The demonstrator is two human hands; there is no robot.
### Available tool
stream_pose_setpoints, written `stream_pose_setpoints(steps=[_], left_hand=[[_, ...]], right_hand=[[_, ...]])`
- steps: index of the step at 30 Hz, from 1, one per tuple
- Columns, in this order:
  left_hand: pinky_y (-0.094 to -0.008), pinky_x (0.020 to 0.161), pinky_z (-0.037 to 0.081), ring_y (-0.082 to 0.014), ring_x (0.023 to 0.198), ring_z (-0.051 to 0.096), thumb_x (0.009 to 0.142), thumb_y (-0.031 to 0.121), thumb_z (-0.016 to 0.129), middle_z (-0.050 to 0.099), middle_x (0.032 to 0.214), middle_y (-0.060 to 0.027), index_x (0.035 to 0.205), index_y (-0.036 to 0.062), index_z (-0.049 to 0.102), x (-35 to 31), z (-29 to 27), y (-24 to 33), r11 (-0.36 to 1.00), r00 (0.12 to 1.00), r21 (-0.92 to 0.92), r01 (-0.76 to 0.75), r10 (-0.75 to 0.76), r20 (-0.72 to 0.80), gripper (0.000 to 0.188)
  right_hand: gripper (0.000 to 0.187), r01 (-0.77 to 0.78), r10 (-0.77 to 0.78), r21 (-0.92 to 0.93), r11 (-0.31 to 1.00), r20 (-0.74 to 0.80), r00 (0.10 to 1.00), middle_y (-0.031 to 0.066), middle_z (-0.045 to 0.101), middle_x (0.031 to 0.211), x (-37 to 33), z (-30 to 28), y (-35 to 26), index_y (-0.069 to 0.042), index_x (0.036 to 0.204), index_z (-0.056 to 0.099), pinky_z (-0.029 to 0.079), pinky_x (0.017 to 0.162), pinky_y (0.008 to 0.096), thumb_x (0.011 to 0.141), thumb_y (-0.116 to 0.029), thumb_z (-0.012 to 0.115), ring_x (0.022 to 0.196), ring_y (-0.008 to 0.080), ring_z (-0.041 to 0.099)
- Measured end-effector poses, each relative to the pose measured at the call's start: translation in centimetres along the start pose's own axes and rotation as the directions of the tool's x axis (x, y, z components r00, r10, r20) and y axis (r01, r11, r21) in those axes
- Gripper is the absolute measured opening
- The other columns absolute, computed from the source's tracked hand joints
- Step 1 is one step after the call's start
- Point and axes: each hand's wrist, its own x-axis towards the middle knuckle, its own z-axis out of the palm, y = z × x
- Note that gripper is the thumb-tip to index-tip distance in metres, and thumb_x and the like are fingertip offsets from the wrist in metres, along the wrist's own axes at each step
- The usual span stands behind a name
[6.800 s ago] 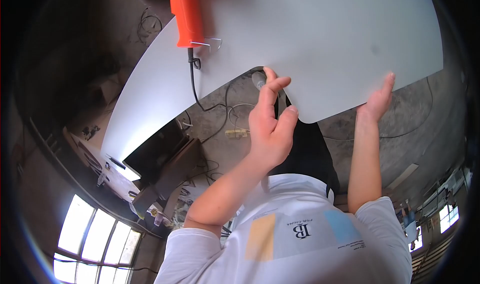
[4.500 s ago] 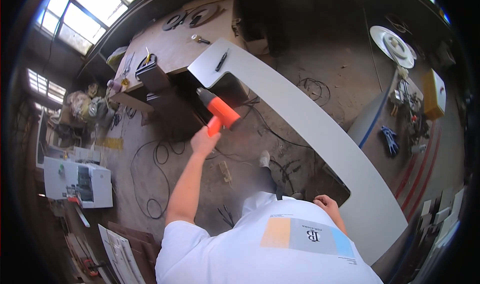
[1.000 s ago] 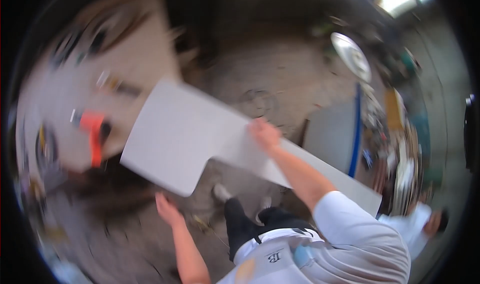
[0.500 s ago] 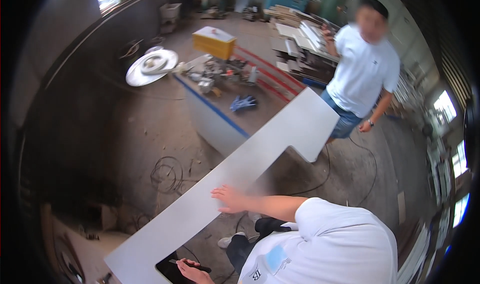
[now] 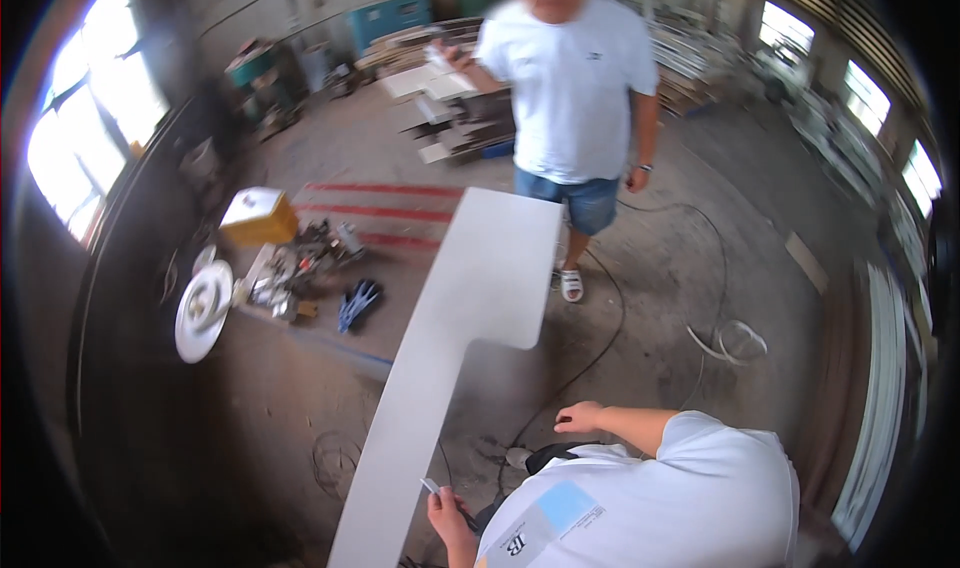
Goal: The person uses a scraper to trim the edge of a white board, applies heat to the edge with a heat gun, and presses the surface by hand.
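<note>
A long white panel (image 5: 405,408) with a wide L-shaped far end runs away from me, its near end cut off by the lower edge. Beside its right edge, my left hand (image 5: 448,516) is closed around a scraper-like tool (image 5: 431,485) with a thin flat blade and dark handle; the tool's exact kind is unclear. The blade end points up toward the panel's edge. My right hand (image 5: 579,417) is in the air to the right of the panel, fingers loosely bent and nothing visible in them.
A co-worker (image 5: 570,88) stands past the panel's far end. Left of the panel, a bench (image 5: 380,343) carries blue gloves (image 5: 358,305), metal parts and a yellow box (image 5: 258,218). Cables (image 5: 610,328) cross the floor. Boards (image 5: 450,118) are stacked behind.
My right hand has come off the panel and moved right. My view has swung, so the panel appears steeper and the co-worker closer to the middle. The left hand keeps its tool.
</note>
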Motion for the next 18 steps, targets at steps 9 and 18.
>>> stream_pose_setpoints(steps=[9,18], left_hand=[[-0.0257,0.052,0.046,-0.0102,0.059,0.058,0.092,0.005,0.070,0.062,0.073,-0.0022,0.091,0.0026,0.060,4.3,2.9,2.6,0.832,0.875,0.524,-0.181,-0.106,0.471,0.010],[-0.0261,0.050,0.048,-0.0109,0.055,0.059,0.087,0.007,0.071,0.061,0.067,-0.0022,0.096,-0.0009,0.064,9.3,3.1,0.4,0.704,0.666,0.610,-0.364,-0.261,0.699,0.014]], right_hand=[[0.079,-0.279,0.202,0.372,0.885,0.232,0.952,0.0179,0.061,0.143,-5.6,13.1,4.3,-0.005,0.138,0.063,0.048,0.106,0.0472,0.099,-0.071,0.044,0.129,0.0354,0.058],[0.075,-0.289,0.372,0.815,0.502,0.098,0.923,0.0125,0.068,0.129,-15.7,24.9,2.4,-0.003,0.134,0.066,0.053,0.093,0.0468,0.099,-0.067,0.049,0.116,0.0262,0.064]])
